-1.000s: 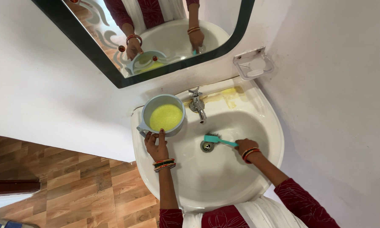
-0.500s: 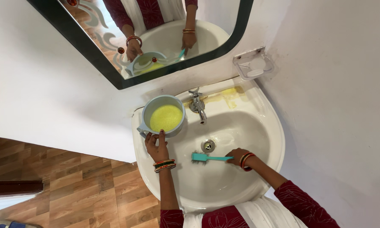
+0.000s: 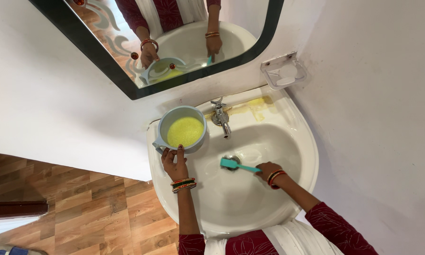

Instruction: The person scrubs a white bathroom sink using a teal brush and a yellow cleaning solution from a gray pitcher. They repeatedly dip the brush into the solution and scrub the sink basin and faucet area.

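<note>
My right hand [image 3: 268,171] grips the handle of a teal brush [image 3: 237,164] whose head lies on the drain [image 3: 231,160] at the bottom of the white sink [image 3: 288,189]. My left hand [image 3: 174,163] rests on the sink's left rim, fingertips touching the handle side of a pale blue mug [image 3: 182,130]. The mug holds yellow liquid and stands on the rim left of the metal tap [image 3: 221,117]. Both wrists wear bangles.
A yellow stain [image 3: 255,104] runs along the sink's back ledge. A white soap holder [image 3: 284,72] is fixed to the wall at right. A black-framed mirror [image 3: 174,42] hangs above. Wooden floor [image 3: 80,208] lies to the left.
The brush was drawn back from the drain toward me, then pushed forward onto the drain again. My left hand has stayed by the mug.
</note>
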